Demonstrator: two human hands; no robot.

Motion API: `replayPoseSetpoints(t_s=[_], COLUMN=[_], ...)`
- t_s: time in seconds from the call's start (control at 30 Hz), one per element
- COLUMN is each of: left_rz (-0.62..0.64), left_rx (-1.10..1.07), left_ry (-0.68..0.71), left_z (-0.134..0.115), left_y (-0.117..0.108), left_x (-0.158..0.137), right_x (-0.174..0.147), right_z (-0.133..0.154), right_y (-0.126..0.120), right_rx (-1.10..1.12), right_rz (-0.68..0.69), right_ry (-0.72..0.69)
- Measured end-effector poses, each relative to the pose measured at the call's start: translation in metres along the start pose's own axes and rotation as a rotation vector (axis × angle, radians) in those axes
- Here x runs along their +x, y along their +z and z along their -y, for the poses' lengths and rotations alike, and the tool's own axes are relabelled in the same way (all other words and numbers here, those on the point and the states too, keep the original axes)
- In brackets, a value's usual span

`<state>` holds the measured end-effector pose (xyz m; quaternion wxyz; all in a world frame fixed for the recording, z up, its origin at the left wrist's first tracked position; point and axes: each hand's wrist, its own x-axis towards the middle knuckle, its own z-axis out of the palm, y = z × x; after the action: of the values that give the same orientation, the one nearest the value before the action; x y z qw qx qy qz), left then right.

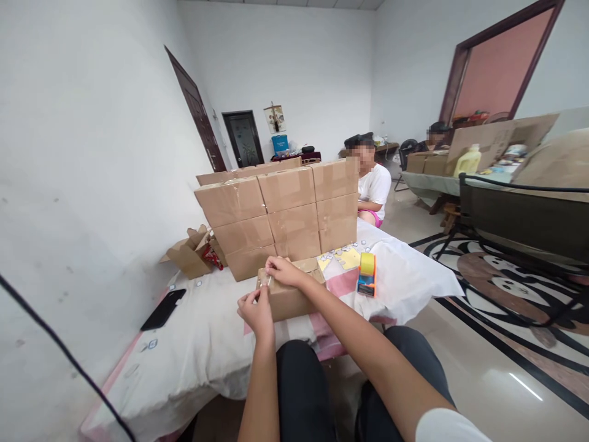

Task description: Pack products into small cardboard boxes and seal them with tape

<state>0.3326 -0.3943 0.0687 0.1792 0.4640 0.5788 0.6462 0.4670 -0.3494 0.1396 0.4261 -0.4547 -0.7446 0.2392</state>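
Observation:
A closed cardboard box [292,302] lies on the cloth-covered table right in front of me. At its left end, my left hand [256,312] is closed in a pinch at the near corner. My right hand [285,272] reaches across the top of the box, its fingers pinched together near the same end. Between the fingertips shows a shiny bit of clear tape [265,282], small and partly hidden. To the right of the box stands a blue and orange tape dispenser [367,274] with a yellowish roll in it.
Stacked cardboard boxes [292,212] rise behind the box. On the left are a black phone-like slab [163,310] and an open carton [189,255]. A person [375,184] sits beyond the stack; another person [435,138] sits at a far table with a yellowish jug [468,161].

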Motion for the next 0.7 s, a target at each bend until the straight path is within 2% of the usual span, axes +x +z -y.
replayPoseSetpoints(t_s=[0.2, 0.43, 0.7], left_rz=[-0.045, -0.114, -0.088], left_rx=[-0.024, -0.054, -0.085], left_ry=[-0.043, -0.095, -0.109], left_z=[-0.005, 0.004, 0.009], left_y=[0.0, -0.005, -0.002], left_x=[0.001, 0.012, 0.01], right_x=[-0.003, -0.009, -0.004], right_z=[0.003, 0.014, 0.011], right_y=[-0.002, -0.005, -0.003], right_rx=[0.054, 0.208, 0.404], right_rz=[0.03, 0.02, 0.102], right_ry=[0.0, -0.023, 0.032])
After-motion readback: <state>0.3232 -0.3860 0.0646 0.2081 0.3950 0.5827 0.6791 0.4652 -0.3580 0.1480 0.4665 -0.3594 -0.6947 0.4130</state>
